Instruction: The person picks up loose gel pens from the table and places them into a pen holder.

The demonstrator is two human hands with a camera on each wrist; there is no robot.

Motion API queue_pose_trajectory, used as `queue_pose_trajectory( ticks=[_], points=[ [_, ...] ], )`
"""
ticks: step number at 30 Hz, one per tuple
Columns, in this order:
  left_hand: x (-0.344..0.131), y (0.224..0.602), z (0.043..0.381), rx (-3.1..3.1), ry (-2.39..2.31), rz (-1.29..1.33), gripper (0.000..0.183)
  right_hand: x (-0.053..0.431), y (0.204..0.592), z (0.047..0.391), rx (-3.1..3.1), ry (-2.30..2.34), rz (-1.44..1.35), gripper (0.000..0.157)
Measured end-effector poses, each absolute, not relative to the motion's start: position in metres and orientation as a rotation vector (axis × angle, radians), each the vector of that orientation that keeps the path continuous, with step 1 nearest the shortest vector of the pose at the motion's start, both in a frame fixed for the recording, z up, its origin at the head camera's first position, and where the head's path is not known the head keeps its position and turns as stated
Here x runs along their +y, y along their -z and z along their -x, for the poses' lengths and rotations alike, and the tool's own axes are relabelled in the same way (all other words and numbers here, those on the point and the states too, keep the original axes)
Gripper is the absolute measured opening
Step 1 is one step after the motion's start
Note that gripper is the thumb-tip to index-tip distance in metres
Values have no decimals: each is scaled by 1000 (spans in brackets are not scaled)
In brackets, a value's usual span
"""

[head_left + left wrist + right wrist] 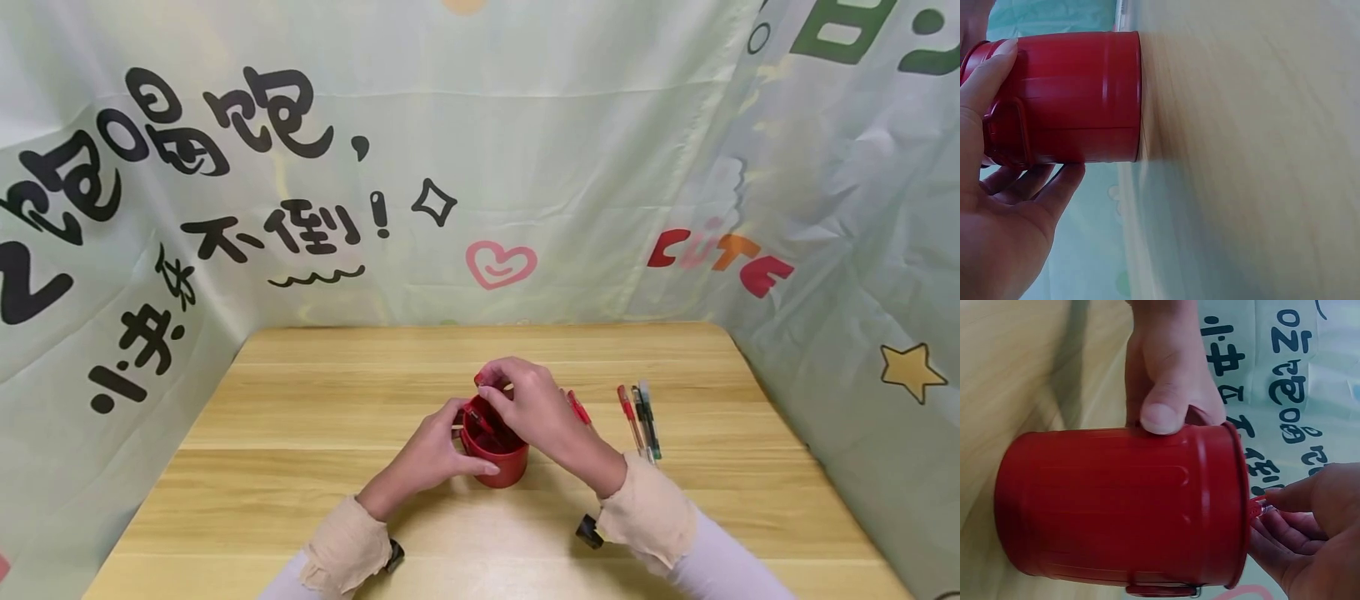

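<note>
A red bucket-shaped cup [502, 467] with small side handles stands upright on the wooden table. My left hand [432, 454] grips it near the rim, thumb along the front and fingers round the far side, also visible in the left wrist view. Over the mouth of the cup, my right hand [528, 404] pinches the end of a red pen [1261, 507]; its lower part is hidden inside the cup. Another red pen [476, 414] leans inside against the left rim.
Right of the cup, red pens [577, 407] lie partly behind my right wrist. Farther right are another red pen [628, 412] and dark-capped pens [648, 421], side by side. A printed cloth [525, 167] hangs behind the table [315, 392].
</note>
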State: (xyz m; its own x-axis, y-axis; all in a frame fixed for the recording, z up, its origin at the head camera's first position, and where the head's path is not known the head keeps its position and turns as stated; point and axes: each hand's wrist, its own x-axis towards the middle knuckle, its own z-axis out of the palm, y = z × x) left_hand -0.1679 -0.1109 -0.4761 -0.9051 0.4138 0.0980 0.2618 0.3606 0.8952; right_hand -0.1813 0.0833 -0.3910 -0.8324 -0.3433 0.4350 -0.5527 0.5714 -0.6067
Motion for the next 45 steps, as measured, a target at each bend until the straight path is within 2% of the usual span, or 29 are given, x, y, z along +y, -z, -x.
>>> queue_pose_trajectory(
  ticks=[13,45],
  points=[
    [-111,476,170,2449,-1583,-677,89,79,403,183,-2616,-1075,-759,10],
    [-112,478,168,2371,-1601,-627,87,76,412,184,-2674,-933,-837,11]
  ],
)
